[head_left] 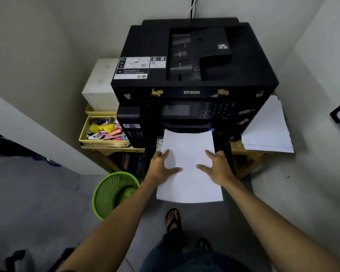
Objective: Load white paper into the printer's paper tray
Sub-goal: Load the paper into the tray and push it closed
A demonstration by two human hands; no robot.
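A black Epson printer (192, 75) stands on a wooden stand in the corner. Its black paper tray (225, 146) is pulled out at the front, low down. A stack of white paper (188, 154) hangs over the tray, its far edge at the printer's front opening and its near end sticking out toward me. My left hand (161, 167) grips the stack's left edge, thumb on top. My right hand (218, 168) grips the right edge the same way.
More white sheets (267, 132) lie on the stand right of the printer. A yellow drawer box with stationery (104, 132) and a white box (100, 85) sit on the left. A green mesh bin (114, 193) stands on the floor beside my left arm. Walls close in on both sides.
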